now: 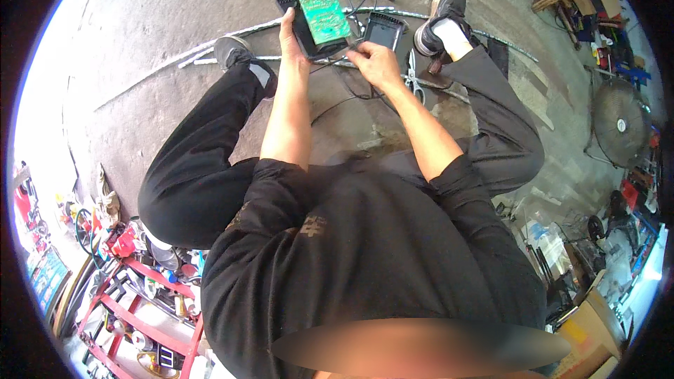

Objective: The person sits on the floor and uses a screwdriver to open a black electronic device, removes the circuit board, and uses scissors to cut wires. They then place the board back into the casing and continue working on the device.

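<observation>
The left hand (pixel 289 36) clasps a black plastic casing half (pixel 303 28) carrying a green circuit board (pixel 322 12), held over the concrete floor (pixel 161 21) between the person's shoes. The right hand (pixel 377 63) pinches at thin black wires (pixel 344 74); its grip is hard to make out. The casing looks already opened, its other black half (pixel 385 30) lying just beside. Scissors (pixel 412 77) are partly hidden.

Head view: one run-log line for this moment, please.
left hand: holds black plastic case bearing green circuit board | right hand: closed at black wires | second black case half: on concrete floor
</observation>
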A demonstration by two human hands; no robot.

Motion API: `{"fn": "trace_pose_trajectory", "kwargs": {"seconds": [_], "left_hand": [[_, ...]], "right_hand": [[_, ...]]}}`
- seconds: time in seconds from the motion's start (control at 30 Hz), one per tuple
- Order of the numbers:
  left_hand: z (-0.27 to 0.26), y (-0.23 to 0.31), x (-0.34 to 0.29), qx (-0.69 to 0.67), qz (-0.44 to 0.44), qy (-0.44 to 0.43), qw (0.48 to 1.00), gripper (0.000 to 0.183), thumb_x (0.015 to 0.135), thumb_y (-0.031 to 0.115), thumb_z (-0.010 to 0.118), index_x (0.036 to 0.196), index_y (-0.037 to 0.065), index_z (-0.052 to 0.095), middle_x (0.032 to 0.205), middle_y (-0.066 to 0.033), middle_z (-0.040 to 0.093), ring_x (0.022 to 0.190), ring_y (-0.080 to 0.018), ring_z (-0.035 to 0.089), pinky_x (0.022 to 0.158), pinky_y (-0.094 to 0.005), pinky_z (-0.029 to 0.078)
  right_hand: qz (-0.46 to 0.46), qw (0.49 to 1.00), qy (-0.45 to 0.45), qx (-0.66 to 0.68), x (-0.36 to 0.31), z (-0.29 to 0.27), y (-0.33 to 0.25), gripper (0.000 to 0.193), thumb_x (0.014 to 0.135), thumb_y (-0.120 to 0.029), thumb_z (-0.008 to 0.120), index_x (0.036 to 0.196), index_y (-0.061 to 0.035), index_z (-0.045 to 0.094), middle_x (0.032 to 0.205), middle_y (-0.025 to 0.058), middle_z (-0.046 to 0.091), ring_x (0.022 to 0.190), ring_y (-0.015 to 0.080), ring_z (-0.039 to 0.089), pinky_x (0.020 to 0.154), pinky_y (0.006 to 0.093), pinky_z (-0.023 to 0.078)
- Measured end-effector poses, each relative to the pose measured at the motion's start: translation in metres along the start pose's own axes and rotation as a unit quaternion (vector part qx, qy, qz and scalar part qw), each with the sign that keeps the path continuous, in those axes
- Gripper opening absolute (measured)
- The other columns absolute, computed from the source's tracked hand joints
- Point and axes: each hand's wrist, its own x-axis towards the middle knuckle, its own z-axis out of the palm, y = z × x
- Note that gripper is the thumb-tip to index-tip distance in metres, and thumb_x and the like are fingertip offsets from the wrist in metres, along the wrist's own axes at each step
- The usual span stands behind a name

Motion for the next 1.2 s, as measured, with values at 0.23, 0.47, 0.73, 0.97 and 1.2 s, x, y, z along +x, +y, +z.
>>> {"fn": "trace_pose_trajectory", "kwargs": {"seconds": [0.23,0.47,0.73,0.97,1.2], "left_hand": [[0.011,-0.010,-0.002,0.087,-0.062,0.032,0.994,0.058,0.087,0.050,0.069,0.125,0.007,0.062,0.115,-0.0117,0.070,0.098,-0.0274,0.069,0.090,-0.0441,0.056],[0.026,-0.016,0.006,0.234,-0.073,0.055,0.968,0.043,0.088,0.045,0.073,0.108,0.008,0.065,0.096,-0.0069,0.070,0.083,-0.0191,0.068,0.073,-0.0373,0.057],[0.006,0.022,-0.001,0.028,-0.080,-0.062,0.995,0.070,0.090,0.057,0.060,0.130,0.000,0.057,0.117,-0.0222,0.067,0.102,-0.0442,0.068,0.086,-0.0523,0.057],[-0.008,0.020,0.006,0.019,-0.056,0.007,0.998,0.048,0.089,0.043,0.071,0.119,0.006,0.064,0.109,-0.0112,0.072,0.094,-0.0272,0.070,0.084,-0.0454,0.058],[-0.004,0.012,0.012,0.382,0.024,0.154,0.911,0.031,0.086,0.034,0.074,0.101,0.008,0.065,0.082,-0.0040,0.065,0.070,-0.0174,0.064,0.064,-0.0343,0.054]], "right_hand": [[0.069,0.964,-0.085,0.243,0.030,-0.027,-0.015,0.114,0.075,-0.042,0.087,0.153,0.0042,0.018,0.155,0.0263,0.030,0.129,0.0313,0.050,0.105,0.0418,0.043],[0.044,0.926,-0.093,0.364,0.049,-0.003,-0.007,0.081,0.075,-0.019,0.087,0.139,0.0038,0.042,0.117,0.0098,0.063,0.107,0.0208,0.062,0.094,0.0379,0.051],[0.089,0.591,-0.253,0.761,0.044,-0.041,0.041,0.064,0.087,-0.036,0.064,0.137,0.0020,0.049,0.133,0.0231,0.059,0.117,0.0411,0.060,0.084,0.0492,0.053],[0.010,0.603,-0.260,0.754,0.036,-0.042,0.018,0.078,0.081,-0.038,0.066,0.146,-0.0019,0.042,0.148,0.0213,0.046,0.141,0.0436,0.037,0.105,0.0589,0.041],[-0.025,0.557,-0.331,0.761,0.035,-0.059,-0.012,0.082,0.079,-0.039,0.067,0.146,0.0011,0.041,0.142,0.0223,0.049,0.136,0.0431,0.043,0.099,0.0575,0.047]]}}
